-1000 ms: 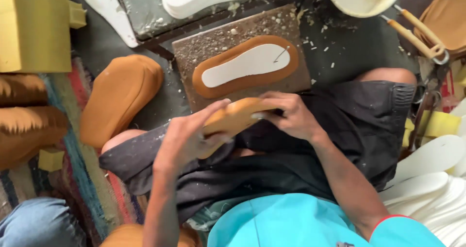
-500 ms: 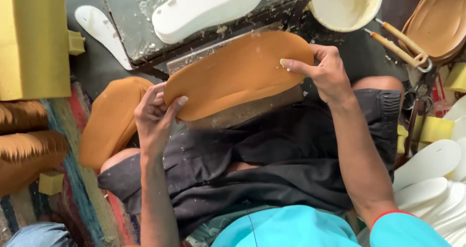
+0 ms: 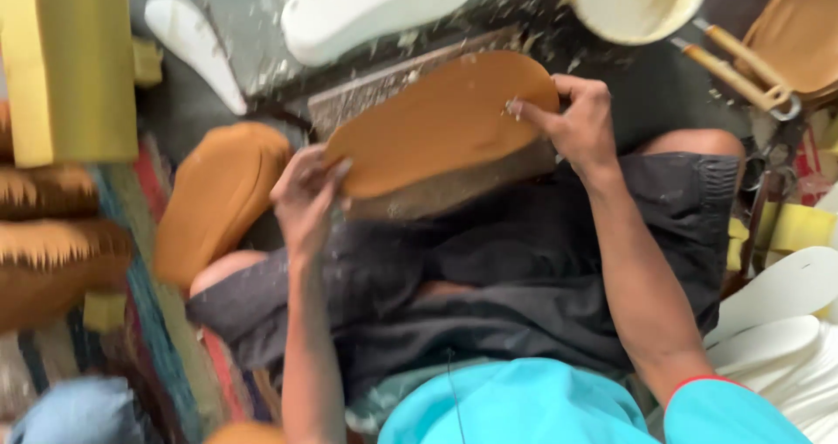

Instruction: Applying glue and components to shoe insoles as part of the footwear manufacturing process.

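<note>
While the person sits with dark grey shorts (image 3: 541, 278) over the lap, both hands hold 1 flat tan sole-shaped leather piece (image 3: 436, 125) just above the knees. The left hand (image 3: 305, 195) pinches its lower left end, fingers closed on the edge; the right hand (image 3: 572, 121) grips its upper right end. Left of the leather piece lies a stack of tan sole blanks (image 3: 218, 195); above it, a white foam sole (image 3: 375, 7) and a cream bowl (image 3: 637, 3).
</note>
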